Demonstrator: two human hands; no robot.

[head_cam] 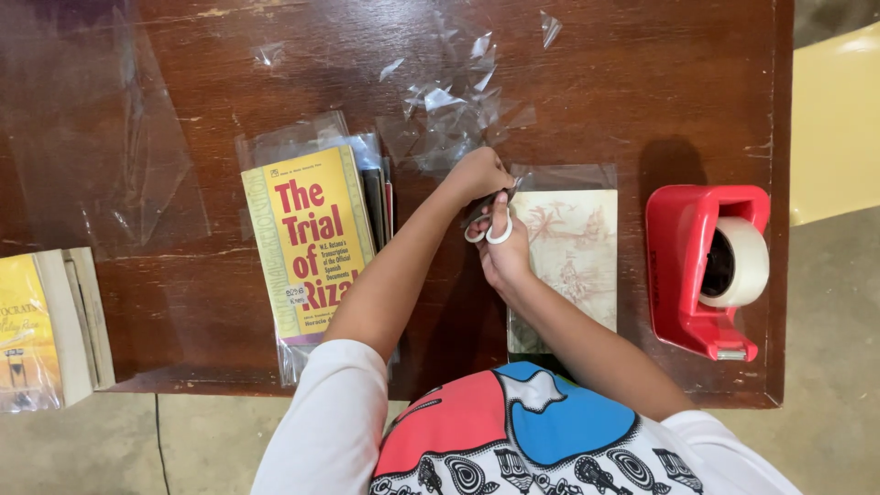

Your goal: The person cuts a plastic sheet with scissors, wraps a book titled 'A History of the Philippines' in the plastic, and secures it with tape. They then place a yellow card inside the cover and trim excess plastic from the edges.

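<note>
My right hand (502,249) has its grip closed through the scissors (490,223); my left hand (477,174) seemingly pinches thin, slippery plastic film (559,176) at the beige book (573,257) on the worktop (642,82).

Scratched dark wood table (642,92), crinkled glossy clear plastic scraps (454,105), glossy red plastic tape dispenser (683,266) (matt paper book cover (577,247))

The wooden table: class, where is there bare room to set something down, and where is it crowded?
Bare wood on the table shows at the far right above the red tape dispenser, and in front between the yellow book and the left books. Plastic scraps crowd the far middle; a clear sheet covers the far left.
</note>
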